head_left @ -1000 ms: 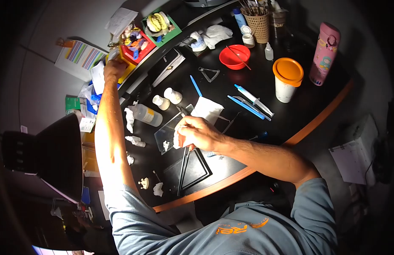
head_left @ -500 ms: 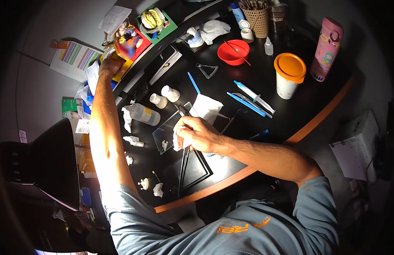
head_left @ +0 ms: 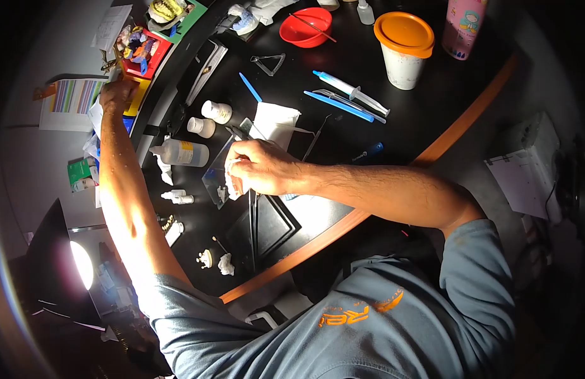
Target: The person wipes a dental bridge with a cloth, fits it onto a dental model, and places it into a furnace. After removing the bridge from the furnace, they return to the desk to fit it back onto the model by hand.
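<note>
My right hand (head_left: 264, 167) is closed round a small pink-and-white piece that looks like a dental model (head_left: 235, 184), held above the desk near its front edge. Dark, long-handled tools (head_left: 253, 230) lie beneath it. My left arm stretches to the far left, where my left hand (head_left: 117, 96) is at a yellow bin (head_left: 138, 96); its fingertips are hidden, so whether it grips anything does not show. Close to the right hand are a glass slab (head_left: 214, 180), a white paper pad (head_left: 275, 126) and a thin metal probe (head_left: 318, 136).
White jars (head_left: 217, 112) and a clear bottle (head_left: 186, 153) stand left of the pad. Farther back are a red bowl (head_left: 307, 28), a syringe (head_left: 349, 90) and an orange-lidded tub (head_left: 403, 38). A red bin (head_left: 155, 54) adjoins the yellow one. A lit lamp (head_left: 65, 265) hangs at lower left.
The head view has shifted, so the desk appears farther up and left. The left hand stays by the yellow bin, and the right hand still holds the model. The lamp's lit face now shows.
</note>
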Tool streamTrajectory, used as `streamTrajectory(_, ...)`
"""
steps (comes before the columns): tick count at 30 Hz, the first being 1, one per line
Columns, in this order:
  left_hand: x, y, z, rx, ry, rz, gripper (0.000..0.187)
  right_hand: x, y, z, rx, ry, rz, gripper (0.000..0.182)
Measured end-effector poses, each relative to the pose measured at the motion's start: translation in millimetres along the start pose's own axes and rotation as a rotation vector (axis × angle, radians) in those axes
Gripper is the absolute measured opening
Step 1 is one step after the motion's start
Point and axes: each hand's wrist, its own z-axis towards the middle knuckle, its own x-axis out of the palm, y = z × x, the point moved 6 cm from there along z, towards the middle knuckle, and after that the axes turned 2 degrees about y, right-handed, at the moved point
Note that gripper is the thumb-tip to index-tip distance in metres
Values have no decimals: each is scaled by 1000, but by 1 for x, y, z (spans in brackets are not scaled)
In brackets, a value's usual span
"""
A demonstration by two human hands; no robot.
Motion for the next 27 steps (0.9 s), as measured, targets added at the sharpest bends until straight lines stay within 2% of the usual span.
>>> streamTrajectory(1, 0, 4, 4, -46, 10, -21, 35, 0, -3, 1, -8, 2, -3, 18)
streamTrajectory(5, -22, 9, -3, 192, -110, -93, 40, -1, 2, -2, 7, -3, -34, 18)
streamTrajectory(6, -22, 12, -9, 174, -44, -238, 46, -2, -1, -3, 43, 1, -44, 18)
streamTrajectory(10, -35, 10, -20, 64, -22, -63, 46, -2, 4, -5, 44, -27, -112, 19)
streamTrajectory(13, -33, 8, -39, 180, -79, -305, 45, -3, 9, -5, 33, -36, -97, 18)
streamTrajectory(14, -37, -4, -61, 165, 6, -463, 40, -3, 6, -4, 18, -39, -86, 18)
streamTrajectory(17, -55, -18, -91, 116, 9, -294, 37, -5, 5, -4, 13, -50, -79, 16)
streamTrajectory(21, -53, -6, -95, 95, 68, -244, 41, -8, -3, 0, 16, -46, -63, 13)
streamTrajectory(22, -54, -6, -105, 124, 24, -309, 42, -8, -6, 2, 9, -40, -59, 13)
streamTrajectory(25, -48, 8, -106, 379, -46, -229, 47, -6, -10, 3, 30, 1, -26, 13)
streamTrajectory(27, -40, 12, -120, 355, -29, -124, 46, -2, -8, 0, 108, 54, 20, 14)
